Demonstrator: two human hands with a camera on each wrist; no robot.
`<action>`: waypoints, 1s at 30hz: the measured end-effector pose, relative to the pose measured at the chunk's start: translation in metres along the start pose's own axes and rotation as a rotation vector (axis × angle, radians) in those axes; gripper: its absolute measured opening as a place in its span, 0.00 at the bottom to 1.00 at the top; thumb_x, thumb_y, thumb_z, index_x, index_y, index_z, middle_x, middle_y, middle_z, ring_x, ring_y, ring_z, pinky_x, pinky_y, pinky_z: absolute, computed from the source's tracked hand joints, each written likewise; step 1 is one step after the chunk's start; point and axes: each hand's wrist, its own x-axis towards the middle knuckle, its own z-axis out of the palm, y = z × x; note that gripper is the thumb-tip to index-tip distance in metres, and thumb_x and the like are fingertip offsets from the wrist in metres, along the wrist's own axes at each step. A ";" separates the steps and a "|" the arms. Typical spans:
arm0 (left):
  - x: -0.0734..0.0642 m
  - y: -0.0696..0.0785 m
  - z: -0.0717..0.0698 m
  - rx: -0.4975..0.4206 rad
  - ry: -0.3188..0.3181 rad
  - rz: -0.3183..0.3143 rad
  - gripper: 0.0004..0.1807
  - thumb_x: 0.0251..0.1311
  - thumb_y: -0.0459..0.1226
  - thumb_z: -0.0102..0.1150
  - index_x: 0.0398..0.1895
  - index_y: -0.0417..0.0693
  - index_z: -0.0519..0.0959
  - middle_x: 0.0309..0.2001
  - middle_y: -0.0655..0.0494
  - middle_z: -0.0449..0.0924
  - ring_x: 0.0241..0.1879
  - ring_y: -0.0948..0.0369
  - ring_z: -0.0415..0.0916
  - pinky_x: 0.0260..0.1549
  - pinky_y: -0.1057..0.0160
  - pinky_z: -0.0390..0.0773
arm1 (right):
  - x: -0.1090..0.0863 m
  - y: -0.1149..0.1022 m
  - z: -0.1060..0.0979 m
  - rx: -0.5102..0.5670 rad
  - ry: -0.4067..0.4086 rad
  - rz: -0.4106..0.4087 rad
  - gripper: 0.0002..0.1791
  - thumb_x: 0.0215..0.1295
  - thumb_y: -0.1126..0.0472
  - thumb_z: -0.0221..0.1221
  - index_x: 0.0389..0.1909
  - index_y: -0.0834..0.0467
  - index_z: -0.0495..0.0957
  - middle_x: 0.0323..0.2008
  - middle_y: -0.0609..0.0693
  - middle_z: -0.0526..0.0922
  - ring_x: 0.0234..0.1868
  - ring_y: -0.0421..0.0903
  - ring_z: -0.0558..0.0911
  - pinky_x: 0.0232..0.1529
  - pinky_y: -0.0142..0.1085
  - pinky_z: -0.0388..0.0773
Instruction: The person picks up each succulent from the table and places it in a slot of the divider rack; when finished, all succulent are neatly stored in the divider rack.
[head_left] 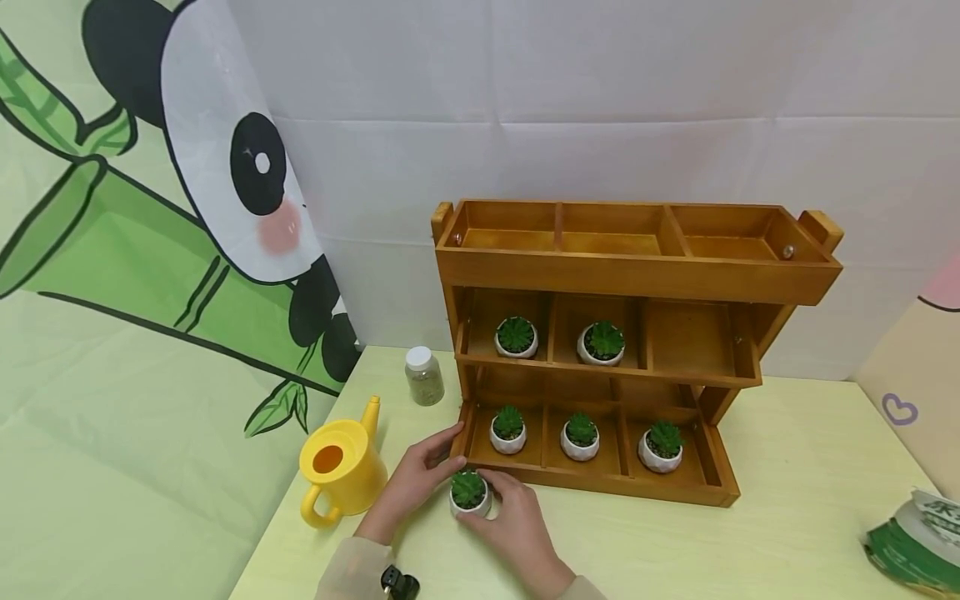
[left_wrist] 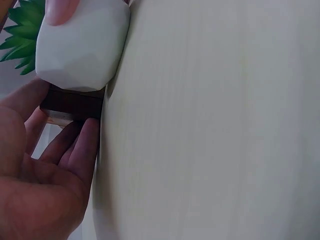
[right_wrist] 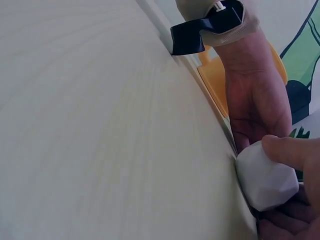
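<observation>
A small potted succulent (head_left: 468,490) in a white faceted pot stands on the table just in front of the wooden shelf (head_left: 637,281). My right hand (head_left: 519,527) pinches this pot between thumb and fingers; its thumb lies on the white pot (right_wrist: 267,175) in the right wrist view. My left hand (head_left: 411,485) holds the front left corner of the shelf's bottom tray, thumb at the front and fingers along the side. In the left wrist view, those fingers (left_wrist: 82,145) lie against the dark tray corner (left_wrist: 72,103), close beside the pot.
Two potted succulents (head_left: 516,336) sit on the middle tier and three more (head_left: 581,436) on the bottom tier. A yellow watering can (head_left: 352,467) and a white-lidded jar (head_left: 424,379) stand left of the shelf. A green and white bag (head_left: 918,542) lies at far right.
</observation>
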 end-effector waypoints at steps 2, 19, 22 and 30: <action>0.001 0.000 0.000 -0.005 -0.006 -0.003 0.32 0.71 0.35 0.65 0.77 0.47 0.71 0.75 0.43 0.68 0.73 0.46 0.66 0.70 0.49 0.68 | 0.000 0.001 -0.003 0.012 -0.019 0.003 0.34 0.51 0.50 0.81 0.58 0.60 0.85 0.54 0.52 0.87 0.56 0.50 0.84 0.59 0.47 0.82; 0.000 0.001 0.000 0.019 -0.004 -0.020 0.32 0.72 0.36 0.65 0.77 0.51 0.70 0.75 0.47 0.68 0.73 0.48 0.66 0.70 0.49 0.68 | 0.007 0.008 -0.021 0.169 -0.194 0.048 0.37 0.50 0.53 0.82 0.61 0.61 0.83 0.57 0.54 0.86 0.55 0.47 0.86 0.52 0.32 0.84; -0.001 0.001 -0.001 0.024 -0.001 -0.006 0.32 0.72 0.35 0.65 0.77 0.50 0.70 0.75 0.45 0.68 0.73 0.46 0.67 0.70 0.48 0.69 | 0.007 0.009 -0.022 0.185 -0.197 0.037 0.37 0.50 0.55 0.83 0.62 0.62 0.83 0.57 0.55 0.86 0.55 0.47 0.86 0.52 0.30 0.84; -0.002 0.006 0.001 0.008 -0.003 -0.008 0.31 0.72 0.35 0.65 0.77 0.49 0.70 0.75 0.44 0.68 0.73 0.46 0.66 0.71 0.47 0.67 | 0.001 0.008 -0.029 0.219 -0.192 0.030 0.36 0.49 0.55 0.83 0.61 0.59 0.84 0.58 0.54 0.86 0.55 0.46 0.86 0.52 0.31 0.84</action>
